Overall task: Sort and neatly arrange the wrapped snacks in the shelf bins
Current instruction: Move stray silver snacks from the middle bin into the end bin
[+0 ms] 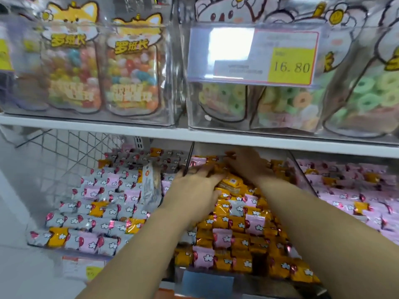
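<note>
Right hand (245, 165) (blurred, grip unclear)

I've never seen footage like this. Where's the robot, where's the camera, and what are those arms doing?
There is no robot here. A person wears one camera on the head, so you look down along their bare arms. The left hand lies with fingers stretched over the orange snacks in the middle bin. The right hand reaches deeper into that bin, too blurred to tell whether it holds anything. Left of it lie mostly grey snacks, right of it mostly pink snacks, with stray colours mixed in. Above the white shelf are candy bags and a price tag.
</note>
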Motion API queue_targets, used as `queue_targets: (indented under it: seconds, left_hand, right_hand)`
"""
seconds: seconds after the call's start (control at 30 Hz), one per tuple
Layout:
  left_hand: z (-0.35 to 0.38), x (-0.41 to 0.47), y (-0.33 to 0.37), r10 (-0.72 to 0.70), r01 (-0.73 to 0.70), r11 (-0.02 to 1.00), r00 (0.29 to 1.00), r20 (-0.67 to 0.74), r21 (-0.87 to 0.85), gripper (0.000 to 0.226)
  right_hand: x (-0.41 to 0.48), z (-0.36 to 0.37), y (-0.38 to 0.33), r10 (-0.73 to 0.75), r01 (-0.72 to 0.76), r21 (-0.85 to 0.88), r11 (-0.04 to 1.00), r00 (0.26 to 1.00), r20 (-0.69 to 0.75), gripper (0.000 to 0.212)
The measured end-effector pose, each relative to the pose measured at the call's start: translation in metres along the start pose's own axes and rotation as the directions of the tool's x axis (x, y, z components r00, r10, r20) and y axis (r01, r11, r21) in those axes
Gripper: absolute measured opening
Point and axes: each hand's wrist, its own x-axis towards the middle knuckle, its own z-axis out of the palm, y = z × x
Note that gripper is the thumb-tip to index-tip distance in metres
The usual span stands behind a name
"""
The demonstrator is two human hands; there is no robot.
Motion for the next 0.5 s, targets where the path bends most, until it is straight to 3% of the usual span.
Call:
queue_targets:
  seconds: [0.13, 0.5]
  left_hand:
    - [0.002, 0.0, -0.002, -0.003, 0.003, 0.999, 1.0, -0.003, -0.035, 0.048]
    - [0.003, 0.0, -0.001, -0.002, 0.002, 1.0, 1.0, 0.006, -0.027, 0.048]
  right_hand:
    - [0.004, 0.005, -0.006, 0.02, -0.022, -0.059, 0.998, 0.999, -0.035, 0.024]
    - [-0.013, -0.001, -0.01, 0.028, 0.036, 0.217, 0.975, 0.958, -0.285, 0.03]
